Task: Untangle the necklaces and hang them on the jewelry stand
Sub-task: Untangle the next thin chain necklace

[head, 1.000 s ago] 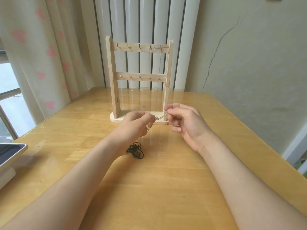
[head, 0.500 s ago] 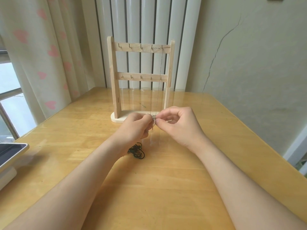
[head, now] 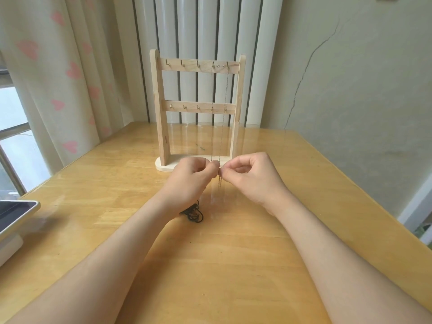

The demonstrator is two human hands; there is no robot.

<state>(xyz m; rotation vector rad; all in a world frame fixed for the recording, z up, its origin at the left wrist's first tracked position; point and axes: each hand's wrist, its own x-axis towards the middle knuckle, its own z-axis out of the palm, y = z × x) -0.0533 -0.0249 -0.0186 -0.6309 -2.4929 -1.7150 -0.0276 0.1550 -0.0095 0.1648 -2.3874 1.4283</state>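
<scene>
A wooden jewelry stand [head: 159, 113] with two rows of small hooks stands at the back of the table. One thin silver chain [head: 225, 101] hangs from the two right-hand top hooks down to the base. My left hand [head: 191, 181] and my right hand [head: 252, 176] meet just in front of the stand's base, fingertips pinched together on a second silver chain [head: 219, 181] that dangles below them. A tangled black cord necklace [head: 194, 212] lies on the table under my left wrist, partly hidden by it.
The wooden table [head: 233, 253] runs to a wall on the right. A grey tablet-like device [head: 14, 216] sits at the left edge. Curtains and a window are on the left, and a white radiator stands behind the stand.
My right hand has moved left to meet my left hand. The short stretch of chain once held taut between them is now bunched at the fingertips, with a length hanging down.
</scene>
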